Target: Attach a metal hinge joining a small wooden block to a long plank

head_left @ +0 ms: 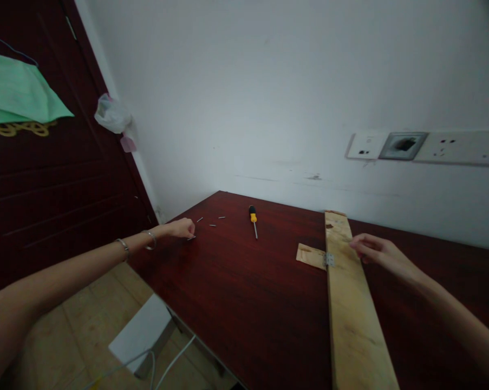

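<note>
On the table's left side, my left hand (183, 228) is closed, its fingertips pinching a small metal screw (191, 238) at the tabletop. Several similar loose screws (213, 225) lie just beyond it. My right hand (376, 252) is at the right edge of a long wooden plank (352, 303), fingers curled together; what they hold, if anything, is hidden. A metal hinge (329, 259) joins the plank's left edge to a small wooden piece (310, 255). A screwdriver (254, 219) with a black and yellow handle lies between the screws and the plank.
The dark red table (236, 303) stands against a white wall with a socket panel (451, 147). Below its left edge, a white box (141, 327) and cables (175, 360) are on the tiled floor. A dark door (45, 168) is at the left.
</note>
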A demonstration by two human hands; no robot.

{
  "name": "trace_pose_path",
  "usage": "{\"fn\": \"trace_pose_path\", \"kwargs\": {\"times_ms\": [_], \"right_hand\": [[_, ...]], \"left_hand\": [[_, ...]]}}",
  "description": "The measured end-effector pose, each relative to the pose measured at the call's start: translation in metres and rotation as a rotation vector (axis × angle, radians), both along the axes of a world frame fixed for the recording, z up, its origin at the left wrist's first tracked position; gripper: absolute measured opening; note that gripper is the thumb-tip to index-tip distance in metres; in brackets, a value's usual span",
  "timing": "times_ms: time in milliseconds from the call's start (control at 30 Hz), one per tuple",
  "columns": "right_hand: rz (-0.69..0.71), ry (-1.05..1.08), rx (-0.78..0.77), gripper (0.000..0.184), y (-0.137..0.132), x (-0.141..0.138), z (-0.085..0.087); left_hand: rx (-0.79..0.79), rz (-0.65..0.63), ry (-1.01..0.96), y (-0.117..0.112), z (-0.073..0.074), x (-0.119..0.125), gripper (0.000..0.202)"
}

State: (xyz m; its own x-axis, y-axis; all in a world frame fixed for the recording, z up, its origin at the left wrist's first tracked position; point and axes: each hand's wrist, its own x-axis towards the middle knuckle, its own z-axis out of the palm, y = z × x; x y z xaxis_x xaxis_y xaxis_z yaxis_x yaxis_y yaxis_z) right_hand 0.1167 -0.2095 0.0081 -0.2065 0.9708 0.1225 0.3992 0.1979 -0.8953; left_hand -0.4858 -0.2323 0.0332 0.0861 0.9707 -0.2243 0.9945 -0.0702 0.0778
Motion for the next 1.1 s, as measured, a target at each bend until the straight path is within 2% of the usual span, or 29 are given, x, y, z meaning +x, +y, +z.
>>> {"fn": "trace_pose_path", "kwargs": {"times_ms": [233,600,700,767,833,900,1000,1100], "right_hand": [[0.002,0.003,-0.002,0.045,0.0,0.001,0.001],[0.014,0.004,-0.016,0.045,0.002,0.004,-0.002],[0.009,0.008,-0.019,0.046,0.002,0.005,-0.001],[0.008,0.007,-0.015,0.047,0.001,0.005,0.002],[0.001,0.005,0.005,0.047,-0.001,0.003,0.006],[-0.006,0.018,0.045,0.047,-0.004,-0.001,0.011],[0.003,0.058,0.102,0.044,-0.009,-0.01,0.019],[0.032,0.067,0.173,0.04,-0.014,-0.022,0.026]], "left_hand": [[-0.058,-0.027,0.038,0.009,-0.003,-0.003,0.011],[-0.062,-0.013,-0.031,0.026,-0.016,-0.006,0.006],[-0.054,-0.016,-0.046,0.031,-0.013,-0.003,0.007],[-0.046,-0.036,-0.086,0.037,-0.006,0.006,0.007],[-0.035,-0.073,-0.198,0.047,0.007,0.023,0.009],[-0.022,-0.116,-0.367,0.057,0.024,0.052,0.01],[-0.033,-0.221,-0.603,0.067,0.048,0.113,0.014],[-0.08,-0.285,-0.891,0.071,0.06,0.181,0.01]]}}
